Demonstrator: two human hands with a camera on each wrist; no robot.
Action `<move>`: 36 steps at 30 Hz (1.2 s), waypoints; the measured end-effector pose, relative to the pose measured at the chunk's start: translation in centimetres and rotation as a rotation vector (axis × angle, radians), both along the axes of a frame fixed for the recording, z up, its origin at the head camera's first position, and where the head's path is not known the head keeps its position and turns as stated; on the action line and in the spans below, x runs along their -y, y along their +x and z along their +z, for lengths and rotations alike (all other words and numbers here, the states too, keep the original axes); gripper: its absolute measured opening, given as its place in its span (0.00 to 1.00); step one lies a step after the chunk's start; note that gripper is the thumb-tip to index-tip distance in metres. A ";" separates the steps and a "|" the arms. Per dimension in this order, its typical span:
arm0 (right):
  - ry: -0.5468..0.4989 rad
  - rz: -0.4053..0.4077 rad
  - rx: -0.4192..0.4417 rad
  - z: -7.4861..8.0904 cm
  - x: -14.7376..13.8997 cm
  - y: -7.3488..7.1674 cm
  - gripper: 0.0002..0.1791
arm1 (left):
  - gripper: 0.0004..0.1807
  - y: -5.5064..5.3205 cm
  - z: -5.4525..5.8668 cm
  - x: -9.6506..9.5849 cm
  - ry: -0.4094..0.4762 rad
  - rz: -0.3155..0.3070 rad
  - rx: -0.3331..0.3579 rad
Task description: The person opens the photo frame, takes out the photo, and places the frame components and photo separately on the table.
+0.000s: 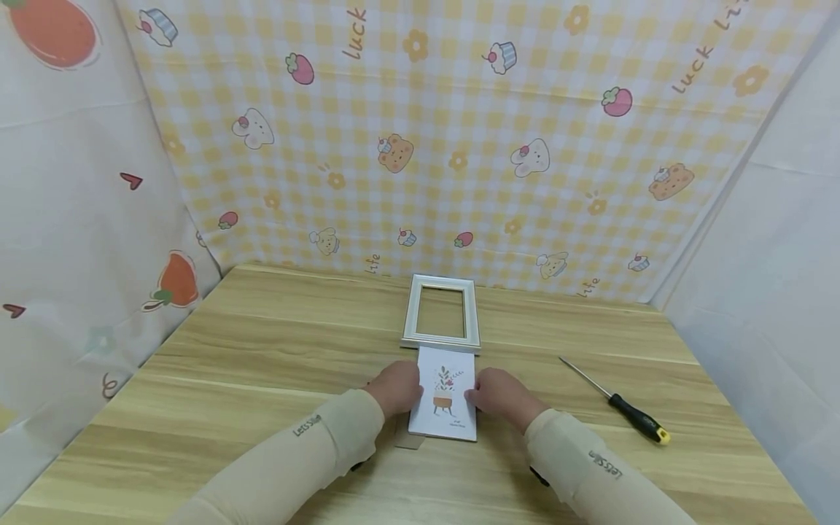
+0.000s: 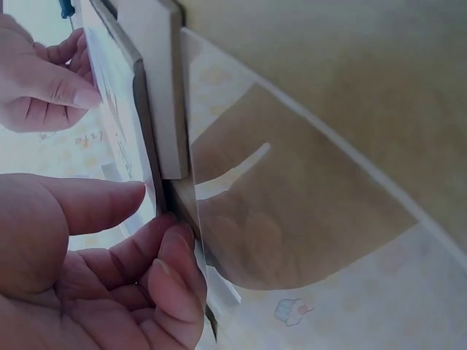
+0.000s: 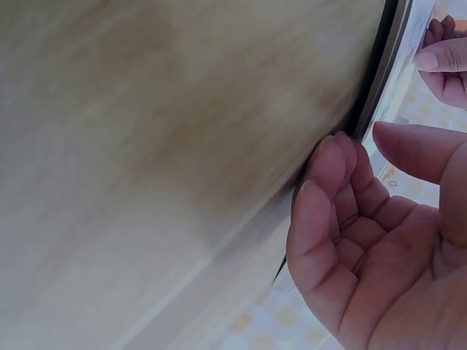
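Note:
A white picture card [image 1: 429, 364] printed with a potted plant lies between my hands, just in front of a silvery-white picture frame [image 1: 412, 310]. My left hand [image 1: 397, 388] pinches the card's left edge between thumb and fingers. On the opposite edge, the thumb and fingers of my right hand [image 1: 499, 394] pinch the card too. A greyish-brown board piece [image 1: 410, 441] pokes out from under the card's lower left corner. In the left wrist view, a clear pane [image 2: 343, 182] with reflections lies beside the left fingers. The frame's opening shows bare wood.
A screwdriver [image 1: 633, 415] with a black and yellow handle lies on the wooden table [image 1: 275, 328] to the right. Patterned cloth [image 1: 433, 109] hangs behind the table, and pale cloths [image 1: 72, 219] flank it.

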State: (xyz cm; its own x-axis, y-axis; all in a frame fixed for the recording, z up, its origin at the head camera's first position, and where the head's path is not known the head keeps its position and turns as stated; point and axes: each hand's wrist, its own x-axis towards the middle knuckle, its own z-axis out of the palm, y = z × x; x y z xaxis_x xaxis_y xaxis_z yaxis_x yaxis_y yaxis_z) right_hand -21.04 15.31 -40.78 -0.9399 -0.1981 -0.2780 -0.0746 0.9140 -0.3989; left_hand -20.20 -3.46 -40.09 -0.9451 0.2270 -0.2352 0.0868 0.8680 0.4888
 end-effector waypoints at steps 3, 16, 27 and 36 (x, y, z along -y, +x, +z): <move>0.010 0.020 -0.009 0.0 0.1 0.0 0.11 | 0.09 0.0 -0.1 -0.1 -0.011 0.003 -0.002; 0.040 0.022 -0.017 0.1 0.2 -0.1 0.14 | 0.10 0.2 0.0 -0.3 -0.046 0.027 0.004; 0.048 0.003 -0.010 -0.1 0.2 -0.3 0.13 | 0.11 0.2 -0.2 -0.2 -0.044 0.010 -0.023; 0.022 -0.019 0.004 0.0 0.4 -0.1 0.11 | 0.10 0.2 -0.5 -0.1 -0.031 0.016 -0.020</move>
